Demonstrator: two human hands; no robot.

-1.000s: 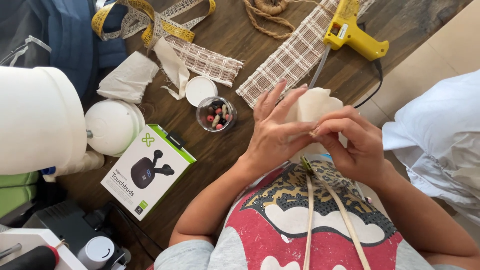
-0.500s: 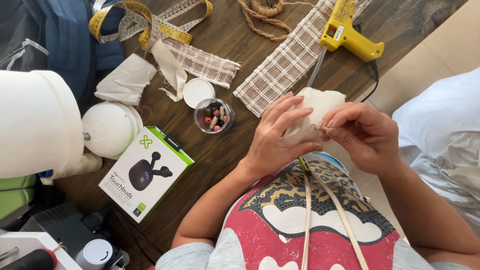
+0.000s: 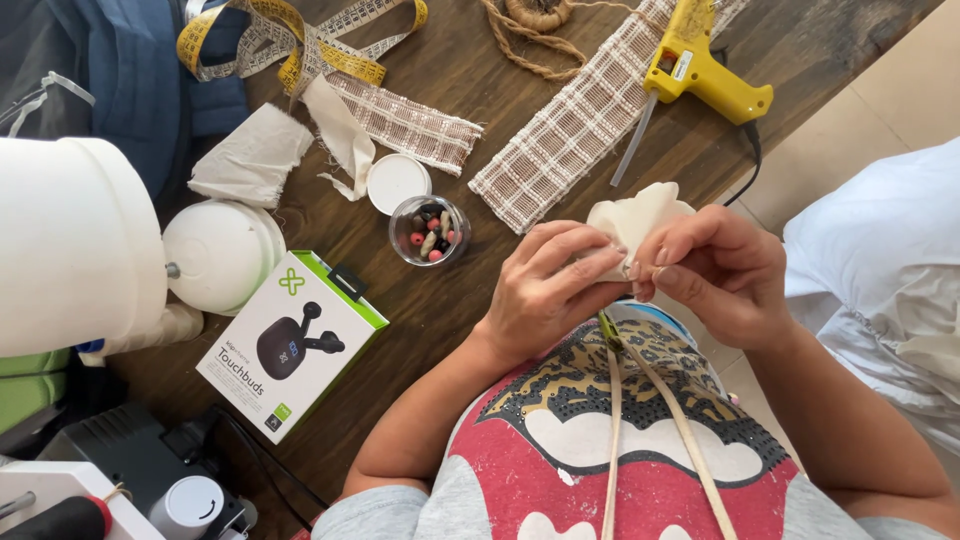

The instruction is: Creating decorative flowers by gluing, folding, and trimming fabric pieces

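Both of my hands hold a small cream fabric piece (image 3: pixel 640 215) bunched up over the edge of the dark wooden table (image 3: pixel 480 90). My left hand (image 3: pixel 545 290) wraps it from the left with fingers curled across it. My right hand (image 3: pixel 715 270) pinches its lower right side between thumb and fingertips. Two thin beige strips (image 3: pixel 640 420) hang down from under my hands over my printed shirt.
A yellow glue gun (image 3: pixel 700 75) lies at the back right beside a checked woven ribbon (image 3: pixel 580 130). A small jar of beads (image 3: pixel 428 230) and its white lid (image 3: pixel 397 183) sit left of my hands. An earbud box (image 3: pixel 292 345), measuring tape (image 3: pixel 290 45), cloth scraps and white containers lie further left.
My hands have closed together around the fabric piece and lifted it slightly away from my body; the left fingers, spread a second ago, now curl over it.
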